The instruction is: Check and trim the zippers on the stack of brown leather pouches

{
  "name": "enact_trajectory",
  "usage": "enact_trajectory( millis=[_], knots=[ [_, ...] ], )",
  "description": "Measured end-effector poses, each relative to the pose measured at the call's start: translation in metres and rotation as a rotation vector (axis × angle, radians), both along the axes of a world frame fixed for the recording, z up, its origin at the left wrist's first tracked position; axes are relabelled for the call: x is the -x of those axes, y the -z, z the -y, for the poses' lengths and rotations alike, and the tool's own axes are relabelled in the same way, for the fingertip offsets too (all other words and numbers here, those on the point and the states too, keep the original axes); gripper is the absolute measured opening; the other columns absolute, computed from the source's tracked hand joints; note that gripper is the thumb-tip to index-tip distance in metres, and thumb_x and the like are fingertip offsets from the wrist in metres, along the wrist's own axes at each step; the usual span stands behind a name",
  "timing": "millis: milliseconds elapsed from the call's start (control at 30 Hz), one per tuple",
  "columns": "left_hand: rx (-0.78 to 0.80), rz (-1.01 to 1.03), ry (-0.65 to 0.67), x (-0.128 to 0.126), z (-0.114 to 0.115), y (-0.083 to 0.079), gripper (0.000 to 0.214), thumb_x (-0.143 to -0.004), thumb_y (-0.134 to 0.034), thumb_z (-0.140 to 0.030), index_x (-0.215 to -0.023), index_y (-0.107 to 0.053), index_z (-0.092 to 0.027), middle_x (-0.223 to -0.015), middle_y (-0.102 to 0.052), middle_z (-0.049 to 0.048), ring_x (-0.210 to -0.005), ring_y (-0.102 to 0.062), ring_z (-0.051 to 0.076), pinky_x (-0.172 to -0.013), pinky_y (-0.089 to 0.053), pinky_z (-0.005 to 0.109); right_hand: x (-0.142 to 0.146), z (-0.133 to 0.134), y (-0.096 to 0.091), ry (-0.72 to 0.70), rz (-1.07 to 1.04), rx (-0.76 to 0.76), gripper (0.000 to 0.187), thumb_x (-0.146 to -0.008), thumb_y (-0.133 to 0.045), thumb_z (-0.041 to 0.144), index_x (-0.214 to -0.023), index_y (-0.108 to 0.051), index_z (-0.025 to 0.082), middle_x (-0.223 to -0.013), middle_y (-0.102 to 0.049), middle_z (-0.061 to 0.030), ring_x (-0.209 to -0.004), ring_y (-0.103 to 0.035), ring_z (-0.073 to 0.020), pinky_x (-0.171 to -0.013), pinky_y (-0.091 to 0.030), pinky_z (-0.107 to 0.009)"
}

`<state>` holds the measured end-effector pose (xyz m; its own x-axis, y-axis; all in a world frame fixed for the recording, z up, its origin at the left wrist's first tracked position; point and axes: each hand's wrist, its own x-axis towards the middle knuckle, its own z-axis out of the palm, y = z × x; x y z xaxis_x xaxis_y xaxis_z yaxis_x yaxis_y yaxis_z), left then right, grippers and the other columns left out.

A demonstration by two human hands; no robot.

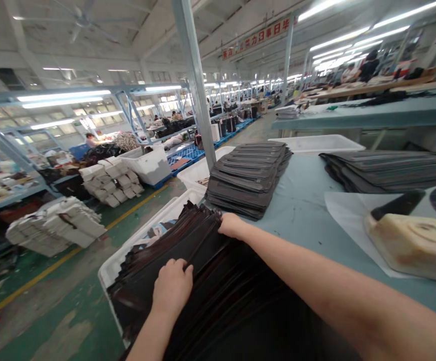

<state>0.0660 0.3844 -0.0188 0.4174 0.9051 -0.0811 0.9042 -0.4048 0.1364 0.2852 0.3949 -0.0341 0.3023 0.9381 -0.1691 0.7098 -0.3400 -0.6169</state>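
The right forearm point(334, 281) runs off the lower right edge, and the dark stack of flat pieces point(203, 281) hides most of the white bin point(139, 235) (what lies beneath can't be seen). The far workers point(368, 67) are too small to show what they handle.

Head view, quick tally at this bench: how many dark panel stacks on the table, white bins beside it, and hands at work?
Dark panel stacks on the table: 2
White bins: 3
Hands: 2
Total: 7
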Motion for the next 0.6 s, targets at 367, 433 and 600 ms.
enact_trajectory(
  millis=[367, 433, 600],
  knots=[
    [-0.079, -0.023, -0.009, -0.005, 0.008, 0.003, 0.023, -0.075, -0.046, -0.034, -0.085, -0.054, -0.016, -0.090, -0.056, 0.0086, -0.089, -0.052, 0.023, -0.076, -0.040, 0.032, -0.015, 0.010, -0.005, 0.068, -0.083, -0.016, 0.021, -0.061, -0.065, 0.022, -0.079, -0.064, 0.012, -0.069, -0.061, -0.0030, -0.061, -0.054, -0.0136, -0.050, -0.036, -0.021],
    [-0.028, -0.022, -0.006, -0.006, 0.005, 0.002, 0.020, -0.074, -0.047, -0.035, -0.080, -0.053, -0.018, -0.086, -0.057, 0.0073, -0.085, -0.054, 0.022, -0.072, -0.040, 0.031, -0.017, 0.014, -0.005, 0.085, -0.125, -0.038, 0.022, -0.059, -0.065, 0.022, -0.078, -0.064, 0.013, -0.065, -0.060, -0.0014, -0.058, -0.052, -0.0124, -0.049, -0.035, -0.021],
    [0.234, 0.161, 0.165, -0.022, -0.006, -0.004, 0.024, -0.072, -0.050, -0.030, -0.093, -0.055, -0.020, -0.093, -0.062, 0.0042, -0.086, -0.056, 0.019, -0.075, -0.041, 0.028, -0.020, 0.034, -0.007, 0.019, -0.292, -0.051, 0.012, -0.057, -0.062, 0.019, -0.068, -0.064, 0.014, -0.056, -0.056, 0.0034, -0.052, -0.048, -0.0094, -0.049, -0.034, -0.019]
  ],
)
